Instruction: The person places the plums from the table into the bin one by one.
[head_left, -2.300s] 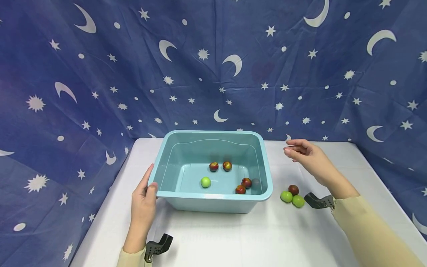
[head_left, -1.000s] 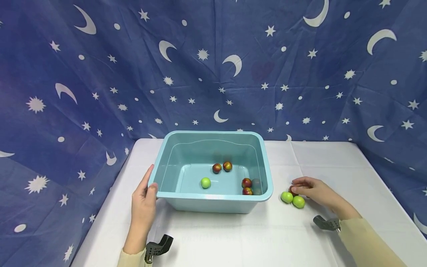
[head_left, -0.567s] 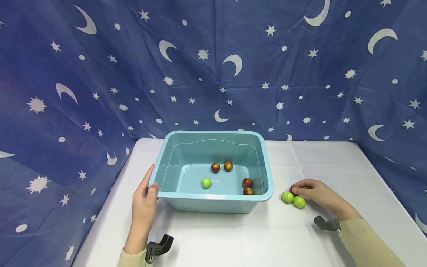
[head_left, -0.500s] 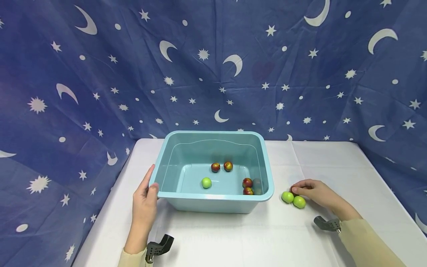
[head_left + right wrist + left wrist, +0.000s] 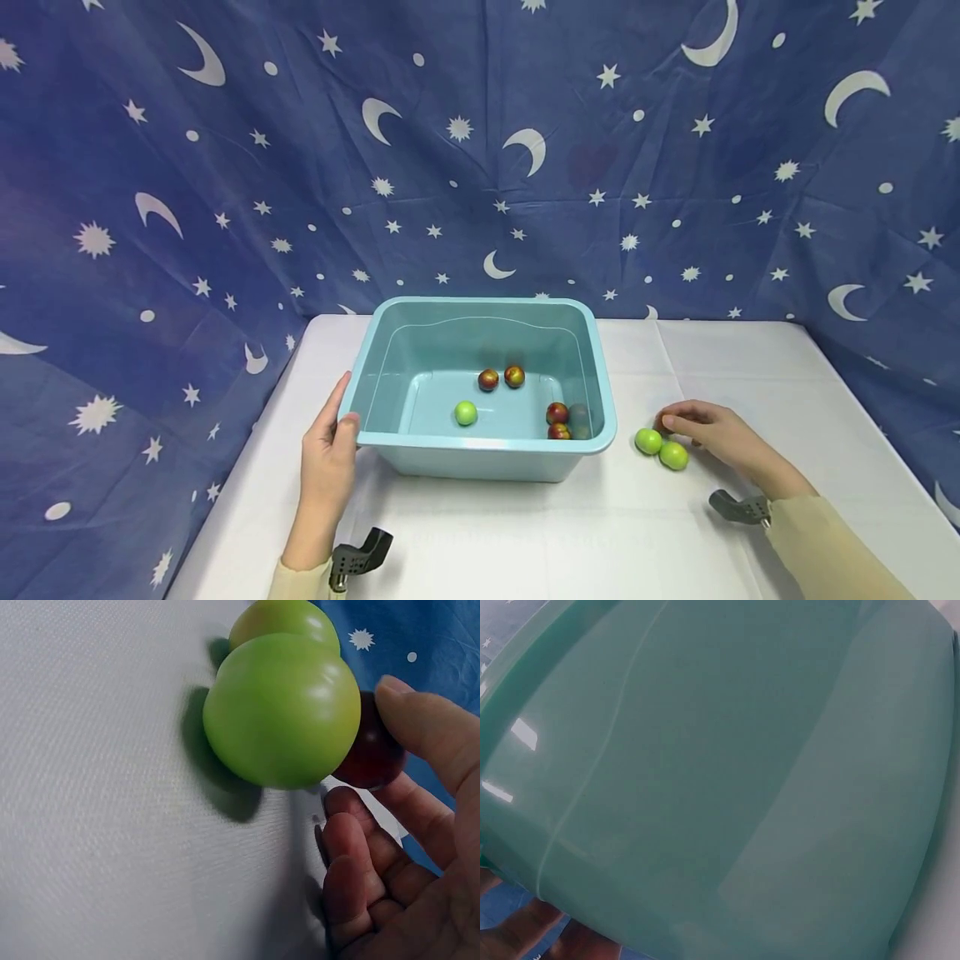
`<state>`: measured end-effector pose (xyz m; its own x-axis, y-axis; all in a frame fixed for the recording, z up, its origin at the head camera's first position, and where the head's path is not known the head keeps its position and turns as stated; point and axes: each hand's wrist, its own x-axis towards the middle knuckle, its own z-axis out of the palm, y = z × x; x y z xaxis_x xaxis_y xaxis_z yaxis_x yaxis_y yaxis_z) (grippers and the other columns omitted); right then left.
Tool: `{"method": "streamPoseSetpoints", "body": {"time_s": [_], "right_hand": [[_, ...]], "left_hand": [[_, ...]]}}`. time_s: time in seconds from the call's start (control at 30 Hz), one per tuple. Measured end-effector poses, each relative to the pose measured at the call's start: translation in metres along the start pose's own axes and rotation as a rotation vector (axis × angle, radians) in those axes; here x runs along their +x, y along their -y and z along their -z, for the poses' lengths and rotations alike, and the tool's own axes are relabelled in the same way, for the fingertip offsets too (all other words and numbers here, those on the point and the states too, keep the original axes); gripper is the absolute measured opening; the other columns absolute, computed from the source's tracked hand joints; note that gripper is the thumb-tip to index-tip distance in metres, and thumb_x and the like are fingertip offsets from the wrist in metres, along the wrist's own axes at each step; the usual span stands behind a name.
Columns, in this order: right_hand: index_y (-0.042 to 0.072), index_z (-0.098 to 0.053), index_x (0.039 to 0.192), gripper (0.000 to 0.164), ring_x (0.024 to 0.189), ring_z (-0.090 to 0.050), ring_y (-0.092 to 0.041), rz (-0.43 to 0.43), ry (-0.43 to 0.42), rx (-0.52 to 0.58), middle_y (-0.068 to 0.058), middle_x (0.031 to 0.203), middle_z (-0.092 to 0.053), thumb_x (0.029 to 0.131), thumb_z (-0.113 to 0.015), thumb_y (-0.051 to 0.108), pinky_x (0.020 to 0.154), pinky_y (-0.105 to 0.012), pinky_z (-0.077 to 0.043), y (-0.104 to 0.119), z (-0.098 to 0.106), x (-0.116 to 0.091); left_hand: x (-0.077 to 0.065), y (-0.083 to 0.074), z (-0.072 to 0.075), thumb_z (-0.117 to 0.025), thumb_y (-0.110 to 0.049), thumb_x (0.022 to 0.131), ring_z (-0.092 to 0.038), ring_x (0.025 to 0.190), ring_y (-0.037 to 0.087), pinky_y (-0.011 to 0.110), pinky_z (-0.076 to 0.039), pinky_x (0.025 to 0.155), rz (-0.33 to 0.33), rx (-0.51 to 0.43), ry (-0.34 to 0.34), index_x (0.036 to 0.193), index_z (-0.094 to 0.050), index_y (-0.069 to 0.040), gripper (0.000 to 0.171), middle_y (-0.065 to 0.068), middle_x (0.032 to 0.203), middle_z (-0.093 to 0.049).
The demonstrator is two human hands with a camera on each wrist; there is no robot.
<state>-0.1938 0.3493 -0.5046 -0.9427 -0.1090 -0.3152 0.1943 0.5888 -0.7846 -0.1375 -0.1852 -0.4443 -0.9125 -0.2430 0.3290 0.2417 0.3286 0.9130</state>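
Note:
My left hand (image 5: pixel 328 450) grips the left front corner of a light blue plastic tub (image 5: pixel 480 446), thumb at the rim; its fingertips (image 5: pixel 514 934) show past the tub wall in the left wrist view. To the right of the tub, my right hand (image 5: pixel 712 433) pinches a small round dark red fruit (image 5: pixel 373 750) between thumb and fingers, low over the white cloth. Only a sliver of that fruit shows in the head view. Two glossy green fruits (image 5: pixel 281 712) lie right beside it, the nearer one overlapping it in the right wrist view.
Inside the tub are one green fruit (image 5: pixel 466 413) and several red-yellow fruits (image 5: pixel 557 413), two at the back and others near the right wall. A white cloth (image 5: pixel 480 533) covers the table. Behind hangs a blue curtain (image 5: pixel 450 167) with moons and stars.
My right hand has come down from above the table onto the dark red fruit and pinched it. A red-yellow fruit in the tub rolled slightly right. My left hand keeps its place.

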Motion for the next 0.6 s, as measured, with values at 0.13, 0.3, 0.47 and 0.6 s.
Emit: {"method": "streamPoseSetpoints", "body": {"time_s": [0.13,0.3,0.47,0.6], "right_hand": [[0.008,-0.059,0.126,0.057,0.104,-0.054,-0.025,0.017,-0.023,0.023,-0.008,0.116,-0.063,0.09,-0.061,0.053,0.076,-0.034,-0.048,0.001,0.003,0.0],[0.004,-0.057,0.127,0.056,0.097,-0.055,-0.025,0.01,-0.045,0.003,-0.01,0.11,-0.063,0.092,-0.061,0.049,0.073,-0.033,-0.049,0.003,0.005,0.0],[0.004,-0.055,0.13,0.062,0.101,-0.057,-0.023,0.03,0.002,-0.077,-0.007,0.112,-0.064,0.087,-0.068,0.047,0.079,-0.035,-0.049,0.007,0.004,-0.003],[0.006,-0.061,0.124,0.06,0.096,-0.056,-0.02,0.062,0.021,-0.153,-0.004,0.107,-0.064,0.083,-0.072,0.049,0.081,-0.034,-0.048,0.011,0.0,-0.003]], "left_hand": [[0.0,-0.001,-0.001,-0.044,-0.015,0.1,-0.046,0.128,0.016,0.015,-0.041,0.094,0.007,0.005,0.002,0.144,-0.047,-0.032,0.047,-0.006,0.144,-0.046],[-0.001,-0.002,-0.002,-0.044,-0.012,0.099,-0.048,0.126,0.019,0.014,-0.042,0.091,0.011,-0.003,0.005,0.144,-0.048,-0.028,0.048,-0.005,0.143,-0.047],[0.0,-0.002,-0.003,-0.044,-0.013,0.099,-0.047,0.126,0.018,0.014,-0.041,0.092,0.002,0.012,0.004,0.144,-0.048,-0.028,0.048,-0.005,0.143,-0.047],[0.0,-0.001,-0.001,-0.044,-0.013,0.099,-0.05,0.123,0.016,0.013,-0.043,0.089,0.024,0.027,-0.012,0.143,-0.049,-0.033,0.048,-0.007,0.142,-0.048]]}}
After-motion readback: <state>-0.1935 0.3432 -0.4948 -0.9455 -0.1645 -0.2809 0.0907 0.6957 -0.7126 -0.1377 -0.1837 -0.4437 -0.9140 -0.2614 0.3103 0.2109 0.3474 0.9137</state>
